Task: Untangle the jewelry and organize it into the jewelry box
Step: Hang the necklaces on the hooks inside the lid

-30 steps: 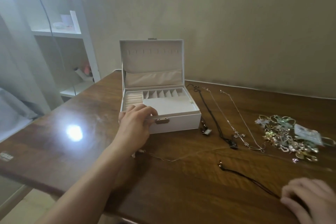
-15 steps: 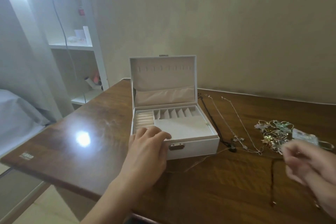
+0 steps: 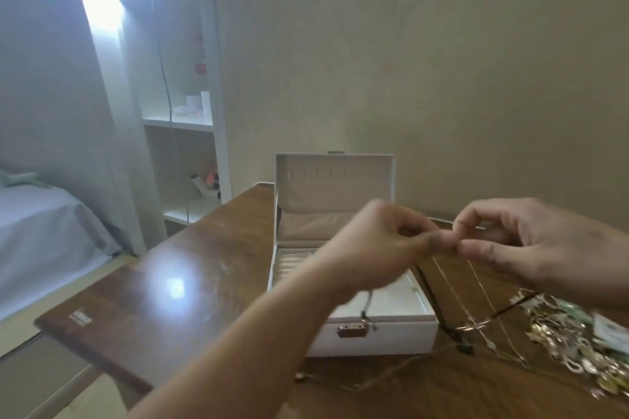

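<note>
1. The left hand [image 3: 384, 245], which was resting on the front of the jewelry box [image 3: 354, 286] a second ago, is now lifted above it, and its fingertips are meeting those of the right hand [image 3: 531, 245].
2. The right hand was down on the surface [image 3: 190, 286] at the near edge one second ago; now it is raised in front of the box, with thumb and finger pinched together.
3. Both hands are pinching a black cord necklace [image 3: 367, 306]. One end is hanging down from the left hand in front of the box clasp, the other is running down to the right toward the pile.
4. The box is standing open on the surface, lid upright, and its compartments are looking empty as far as I can see.
5. The tangled pile of jewelry [image 3: 571, 337] is lying on the surface to the right of the box, with thin chains [image 3: 476, 316] between them.
6. I judge that the work is going over from steadying the box to handling the first necklace, so the task is only at its beginning.
</note>
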